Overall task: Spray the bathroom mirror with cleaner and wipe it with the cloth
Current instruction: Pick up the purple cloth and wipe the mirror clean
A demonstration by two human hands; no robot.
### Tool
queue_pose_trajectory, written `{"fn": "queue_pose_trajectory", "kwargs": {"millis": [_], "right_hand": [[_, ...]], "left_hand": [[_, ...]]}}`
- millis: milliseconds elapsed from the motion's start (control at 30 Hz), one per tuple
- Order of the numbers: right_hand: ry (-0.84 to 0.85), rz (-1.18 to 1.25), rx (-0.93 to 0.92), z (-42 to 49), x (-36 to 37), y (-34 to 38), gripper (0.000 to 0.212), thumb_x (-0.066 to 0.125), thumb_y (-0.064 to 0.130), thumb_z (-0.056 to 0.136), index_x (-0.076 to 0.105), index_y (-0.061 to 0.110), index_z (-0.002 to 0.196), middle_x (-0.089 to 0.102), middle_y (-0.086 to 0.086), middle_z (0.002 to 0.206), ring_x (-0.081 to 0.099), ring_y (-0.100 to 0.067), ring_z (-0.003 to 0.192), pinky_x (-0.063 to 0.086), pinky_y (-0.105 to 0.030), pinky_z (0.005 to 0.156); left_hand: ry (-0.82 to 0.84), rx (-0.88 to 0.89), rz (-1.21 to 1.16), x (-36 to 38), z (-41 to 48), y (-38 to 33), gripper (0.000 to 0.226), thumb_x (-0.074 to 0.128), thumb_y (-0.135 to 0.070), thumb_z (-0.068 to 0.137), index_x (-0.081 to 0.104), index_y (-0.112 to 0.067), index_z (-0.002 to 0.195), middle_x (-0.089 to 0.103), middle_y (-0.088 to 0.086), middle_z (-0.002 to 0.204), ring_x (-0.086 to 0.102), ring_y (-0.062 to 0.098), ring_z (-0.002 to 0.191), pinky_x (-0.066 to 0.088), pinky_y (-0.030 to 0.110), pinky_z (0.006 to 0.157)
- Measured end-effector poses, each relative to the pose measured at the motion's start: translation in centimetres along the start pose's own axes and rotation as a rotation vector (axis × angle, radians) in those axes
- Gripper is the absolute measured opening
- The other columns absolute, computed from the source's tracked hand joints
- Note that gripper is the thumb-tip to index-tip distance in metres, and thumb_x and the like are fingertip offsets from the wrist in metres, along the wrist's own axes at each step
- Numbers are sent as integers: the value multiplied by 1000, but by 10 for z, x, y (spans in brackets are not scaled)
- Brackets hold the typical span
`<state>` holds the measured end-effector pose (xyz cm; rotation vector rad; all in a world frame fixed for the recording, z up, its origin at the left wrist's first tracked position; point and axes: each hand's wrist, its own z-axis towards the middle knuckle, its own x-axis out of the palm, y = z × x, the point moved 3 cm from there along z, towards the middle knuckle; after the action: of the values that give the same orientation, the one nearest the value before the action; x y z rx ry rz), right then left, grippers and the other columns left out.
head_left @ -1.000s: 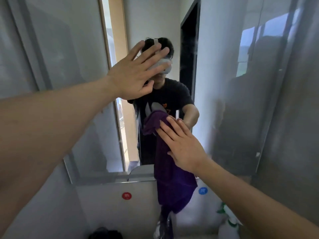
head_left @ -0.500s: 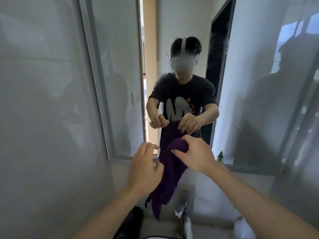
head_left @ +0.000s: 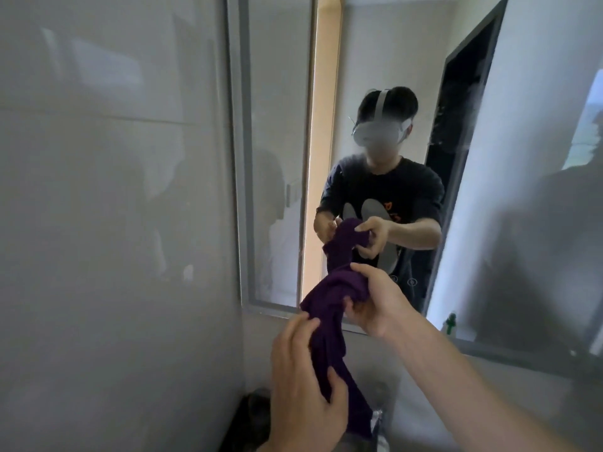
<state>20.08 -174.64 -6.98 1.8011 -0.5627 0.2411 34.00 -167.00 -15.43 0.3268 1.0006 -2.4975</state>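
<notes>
Both hands hold the bunched dark purple cloth (head_left: 329, 308) off the grey-framed wall mirror (head_left: 375, 93): left hand (head_left: 303, 386) fingers wrapped low, right hand (head_left: 375, 305) gripping its top. Mist patches suggest spraying is done; wiping remains.

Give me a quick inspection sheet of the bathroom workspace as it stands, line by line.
Surface: grey-framed wall mirror, hazy patches on the glass; cannot tell spray from smears.
Job's things: dark purple cloth, bunched, hanging between both hands, off the glass. Green trigger top of what may be a spray bottle, at the mirror's lower right edge.
Clutter: dark blurred object bottom left, cannot identify.
Grippers: left hand grips the cloth's lower part; right hand grips its upper bunch.
Cables: nothing seen.
Surroundings: pale glossy wall tiles left of the mirror; a dark doorway reflected in the mirror.
</notes>
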Motion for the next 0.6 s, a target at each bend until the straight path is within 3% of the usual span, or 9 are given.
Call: {"fn": "queue_pose_trajectory", "kwargs": {"millis": [67,133,167,300,433,533,600], "right_hand": [[11,30,-26,2,7,3,27,65,23,96,62,7,118,73,-12,85,70,-21,60,56,-28,52],[21,47,-50,4,14,9,34,64,21,97,57,8,128,77,-17,94,75,-25,66,60,-32,59],[31,63,-66,6,17,13,38,63,20,98,53,9,132,77,-20,97,77,-28,71,61,-33,62],[102,145,-153,14,24,43,46,54,15,101,45,7,145,77,-27,97,77,-37,88,61,-40,80],[166,113,-192,14,22,64,48,44,4,99,38,-2,146,74,-31,103,75,-38,101,55,-46,100],[220,0,-236,11,18,72,32,39,-1,97,47,2,127,71,-31,112,73,-37,107,52,-48,105],[229,-181,-280,12,14,79,23,39,-4,99,60,-6,110,76,-23,104,75,-32,100,56,-44,99]], "left_hand": [[130,8,49,15,5,0,80,53,-33,75,20,-49,146,16,-32,155,29,4,144,37,34,117],[254,-24,116,33,21,7,97,53,-41,79,-17,-67,142,-16,-43,154,7,2,153,20,37,127],[308,-33,136,40,31,12,106,57,-39,83,-30,-67,137,-23,-42,154,-3,0,154,12,36,129],[290,49,171,45,79,27,110,61,-22,90,-27,-63,141,-28,-28,161,-21,2,154,4,41,130],[426,144,393,52,110,48,105,50,-29,99,-43,-57,138,-48,-23,152,-40,7,147,-8,42,129],[464,185,481,61,119,55,95,39,-35,101,-47,-48,140,-52,-20,151,-42,10,146,-12,43,128],[428,159,477,66,127,56,93,37,-37,102,-48,-42,141,-51,-19,152,-41,9,147,-11,42,128]]}}
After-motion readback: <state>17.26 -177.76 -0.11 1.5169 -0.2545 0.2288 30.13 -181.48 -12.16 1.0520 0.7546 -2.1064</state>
